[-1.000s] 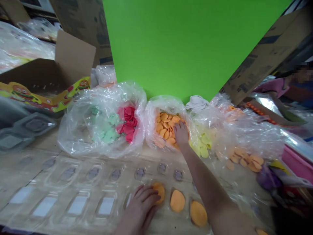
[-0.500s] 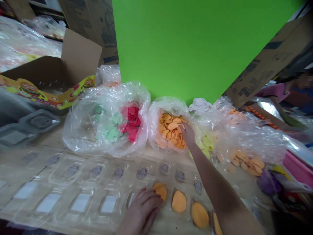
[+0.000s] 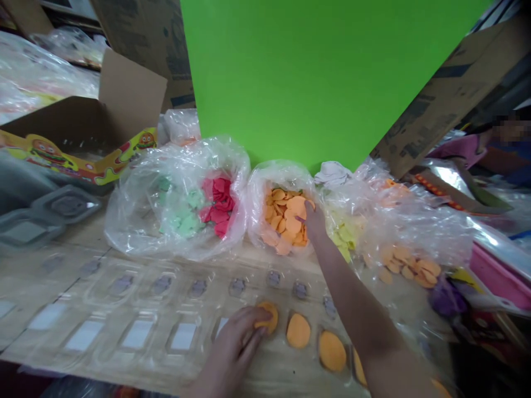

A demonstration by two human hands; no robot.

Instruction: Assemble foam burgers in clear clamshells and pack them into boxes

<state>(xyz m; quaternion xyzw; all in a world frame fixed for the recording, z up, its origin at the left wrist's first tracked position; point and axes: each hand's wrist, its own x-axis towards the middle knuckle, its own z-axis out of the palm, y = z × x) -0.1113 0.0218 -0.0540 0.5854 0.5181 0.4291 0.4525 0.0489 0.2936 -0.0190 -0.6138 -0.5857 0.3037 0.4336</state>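
My left hand is over the front row of clear plastic blister shells, its fingers and thumb closed at the left edge of an orange oval piece. Inside an open clear bag of similar pieces, my right hand pinches another flat orange oval. To the right of my left hand, orange ovals lie in neighbouring shell compartments. White cards are in the compartments on the left. Small greyish shapes sit in the row behind.
A larger clear bag holds mint-green and red pieces. Yellow pieces and more orange ones lie to the right under plastic. A printed open carton stands left; a green board rises behind. Another person's arm shows far right.
My right hand has brought an orange oval up at the top of the pile. My left fingers have curled around the edge of the piece they lay on. The view has shifted slightly.
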